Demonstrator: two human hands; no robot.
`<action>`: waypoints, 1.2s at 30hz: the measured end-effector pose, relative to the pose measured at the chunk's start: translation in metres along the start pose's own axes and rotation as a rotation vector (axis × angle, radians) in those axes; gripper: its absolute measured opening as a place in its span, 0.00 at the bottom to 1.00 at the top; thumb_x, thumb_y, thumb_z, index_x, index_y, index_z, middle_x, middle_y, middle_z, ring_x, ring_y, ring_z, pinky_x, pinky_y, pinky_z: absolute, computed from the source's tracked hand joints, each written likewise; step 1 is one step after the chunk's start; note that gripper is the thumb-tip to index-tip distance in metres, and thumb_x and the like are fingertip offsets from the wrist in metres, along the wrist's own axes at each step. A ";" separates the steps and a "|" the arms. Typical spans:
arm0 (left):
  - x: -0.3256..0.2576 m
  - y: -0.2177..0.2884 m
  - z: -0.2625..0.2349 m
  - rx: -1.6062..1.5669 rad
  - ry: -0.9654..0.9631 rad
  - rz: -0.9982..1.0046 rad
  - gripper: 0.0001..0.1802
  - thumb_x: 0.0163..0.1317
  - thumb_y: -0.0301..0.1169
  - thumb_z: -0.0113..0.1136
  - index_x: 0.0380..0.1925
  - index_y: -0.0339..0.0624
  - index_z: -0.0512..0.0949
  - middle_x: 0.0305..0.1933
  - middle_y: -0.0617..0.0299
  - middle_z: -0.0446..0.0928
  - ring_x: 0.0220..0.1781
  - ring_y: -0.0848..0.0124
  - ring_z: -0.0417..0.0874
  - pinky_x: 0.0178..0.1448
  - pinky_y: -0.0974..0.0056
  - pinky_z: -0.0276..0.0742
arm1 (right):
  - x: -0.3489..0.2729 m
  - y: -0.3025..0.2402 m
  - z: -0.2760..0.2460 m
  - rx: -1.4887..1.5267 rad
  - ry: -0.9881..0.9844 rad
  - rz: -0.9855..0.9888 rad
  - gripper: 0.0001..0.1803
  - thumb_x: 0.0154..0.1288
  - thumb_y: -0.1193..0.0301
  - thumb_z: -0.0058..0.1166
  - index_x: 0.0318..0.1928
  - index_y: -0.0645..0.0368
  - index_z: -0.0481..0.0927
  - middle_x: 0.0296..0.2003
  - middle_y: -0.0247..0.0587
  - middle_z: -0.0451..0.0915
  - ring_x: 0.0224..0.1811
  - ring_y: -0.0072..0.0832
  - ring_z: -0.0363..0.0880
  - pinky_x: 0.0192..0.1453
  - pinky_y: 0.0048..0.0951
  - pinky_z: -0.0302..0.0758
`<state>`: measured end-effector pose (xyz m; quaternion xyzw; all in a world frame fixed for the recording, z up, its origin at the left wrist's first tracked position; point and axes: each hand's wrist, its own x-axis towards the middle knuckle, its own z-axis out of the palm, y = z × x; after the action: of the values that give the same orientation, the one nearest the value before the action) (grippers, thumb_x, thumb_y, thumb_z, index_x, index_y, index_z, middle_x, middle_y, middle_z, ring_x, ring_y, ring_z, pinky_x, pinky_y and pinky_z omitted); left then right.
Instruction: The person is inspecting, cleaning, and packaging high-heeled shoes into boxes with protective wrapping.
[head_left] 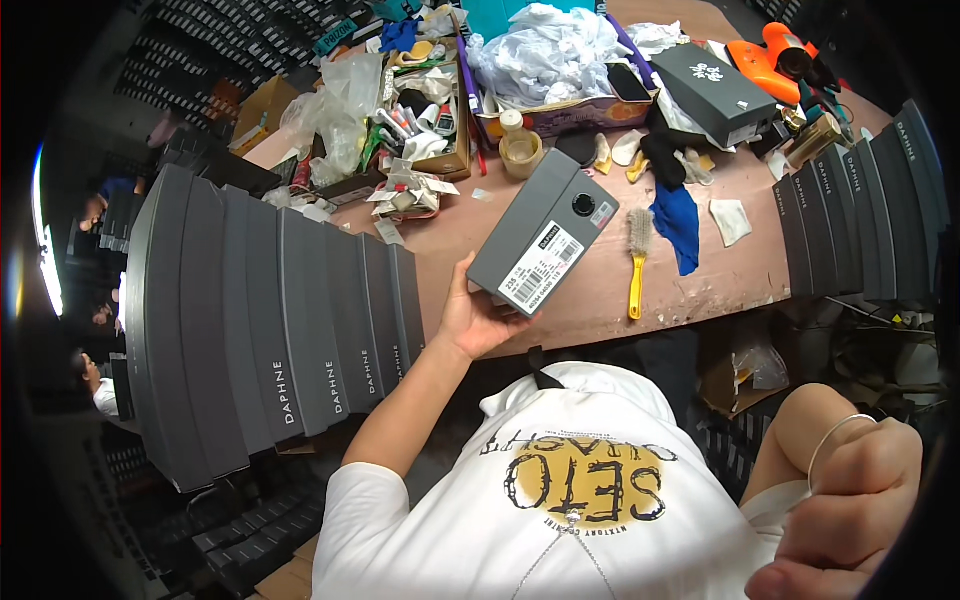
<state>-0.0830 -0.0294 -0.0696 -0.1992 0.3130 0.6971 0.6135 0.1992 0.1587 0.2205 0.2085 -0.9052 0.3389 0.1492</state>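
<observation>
Nearest the lens: right hand [850,500], low right corner, fingers curled into a loose fist, thin bangle on the wrist, holding nothing visible. Below and left of it, white printed T-shirt [560,500] filling the lower middle.

Left hand [475,315] up at the table edge, palm cupped under the near end of a grey shoebox [545,230], thumb against the side. Box tilted, labelled end toward the body, far end over the brown table [600,290]. One-handed grip only, at one corner.

Left: long row of matching grey shoeboxes [270,320] on edge, spines out. Right: second row of shoeboxes [860,200] likewise. Just right of the held box: yellow-handled brush [637,255], blue cloth [678,225]. Behind: dark box with white print [715,90], cardboard tray of tubes and bottles [425,120], crumpled white wrapping [545,50], orange tool [770,55].

Judgement on handling: box looks light but long, so a corner grip invites twisting. Better to bring in the free right hand on the far end, keep lid pressed shut, label end out like the row's spines. Mind the brush when swinging across.
</observation>
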 end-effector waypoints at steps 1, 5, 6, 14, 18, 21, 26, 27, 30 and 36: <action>0.001 -0.002 0.001 0.000 0.002 -0.001 0.38 0.56 0.61 0.52 0.60 0.48 0.66 0.61 0.53 0.66 0.60 0.57 0.69 0.60 0.42 0.69 | -0.003 -0.002 0.000 -0.027 -0.007 0.014 0.12 0.48 0.67 0.65 0.36 0.41 0.85 0.22 0.16 0.72 0.20 0.14 0.63 0.24 0.15 0.53; 0.000 -0.003 0.001 0.014 0.001 0.011 0.39 0.56 0.62 0.52 0.60 0.49 0.66 0.60 0.53 0.67 0.60 0.57 0.69 0.59 0.42 0.69 | 0.005 -0.013 0.034 -0.118 0.242 0.175 0.12 0.48 0.63 0.65 0.36 0.33 0.84 0.18 0.15 0.65 0.20 0.15 0.56 0.23 0.19 0.49; -0.001 -0.004 0.001 0.038 0.004 0.024 0.41 0.54 0.63 0.54 0.60 0.47 0.65 0.60 0.52 0.65 0.60 0.57 0.68 0.59 0.43 0.69 | 0.013 -0.012 0.045 -0.105 0.341 0.209 0.12 0.48 0.62 0.65 0.37 0.32 0.84 0.18 0.16 0.63 0.20 0.15 0.55 0.23 0.19 0.48; -0.002 -0.007 0.007 0.122 0.019 0.039 0.49 0.50 0.64 0.58 0.63 0.40 0.60 0.61 0.47 0.60 0.62 0.54 0.64 0.62 0.43 0.66 | 0.053 -0.019 0.037 -0.045 0.282 0.157 0.18 0.48 0.58 0.65 0.34 0.53 0.75 0.21 0.35 0.69 0.18 0.23 0.63 0.17 0.26 0.57; 0.003 -0.014 0.017 0.130 0.001 -0.015 0.43 0.50 0.62 0.59 0.60 0.46 0.65 0.59 0.52 0.65 0.61 0.55 0.65 0.63 0.43 0.64 | 0.048 -0.002 0.081 -0.276 0.521 0.103 0.10 0.52 0.66 0.58 0.26 0.58 0.74 0.20 0.36 0.71 0.17 0.21 0.66 0.17 0.22 0.61; -0.005 -0.017 0.013 0.160 0.041 0.062 0.39 0.53 0.61 0.58 0.57 0.46 0.67 0.55 0.53 0.68 0.58 0.57 0.67 0.62 0.42 0.64 | 0.044 0.019 0.090 -0.232 0.355 -0.094 0.10 0.50 0.68 0.55 0.26 0.62 0.72 0.20 0.36 0.70 0.21 0.27 0.72 0.21 0.26 0.67; -0.003 -0.031 0.028 0.157 -0.059 0.128 0.34 0.56 0.58 0.54 0.56 0.47 0.70 0.57 0.55 0.72 0.57 0.58 0.72 0.58 0.43 0.69 | -0.009 0.076 0.122 -0.038 0.217 0.108 0.14 0.57 0.71 0.54 0.45 0.60 0.75 0.25 0.36 0.71 0.25 0.31 0.77 0.24 0.32 0.73; -0.003 -0.032 0.025 0.080 -0.096 0.096 0.34 0.57 0.59 0.53 0.56 0.48 0.70 0.58 0.56 0.72 0.58 0.57 0.72 0.58 0.44 0.69 | -0.026 0.090 0.125 -0.065 0.156 0.206 0.11 0.61 0.71 0.53 0.45 0.57 0.74 0.26 0.37 0.71 0.27 0.35 0.77 0.27 0.35 0.75; -0.032 -0.057 0.030 0.142 -0.046 0.136 0.33 0.56 0.60 0.51 0.55 0.52 0.72 0.55 0.61 0.75 0.53 0.60 0.77 0.49 0.47 0.76 | -0.080 0.118 0.123 -0.232 0.392 0.429 0.24 0.59 0.69 0.59 0.56 0.56 0.72 0.38 0.43 0.75 0.33 0.34 0.79 0.34 0.30 0.76; -0.034 -0.123 0.089 0.450 -0.151 0.434 0.33 0.56 0.57 0.53 0.54 0.46 0.70 0.55 0.61 0.74 0.55 0.63 0.76 0.51 0.55 0.77 | -0.160 0.119 0.086 0.100 0.620 0.452 0.51 0.52 0.54 0.67 0.70 0.58 0.53 0.68 0.53 0.55 0.71 0.44 0.53 0.70 0.41 0.58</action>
<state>0.0525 0.0126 -0.0067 0.0654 0.4482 0.7378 0.5005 0.2700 0.2257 0.0268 -0.1017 -0.8227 0.4538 0.3269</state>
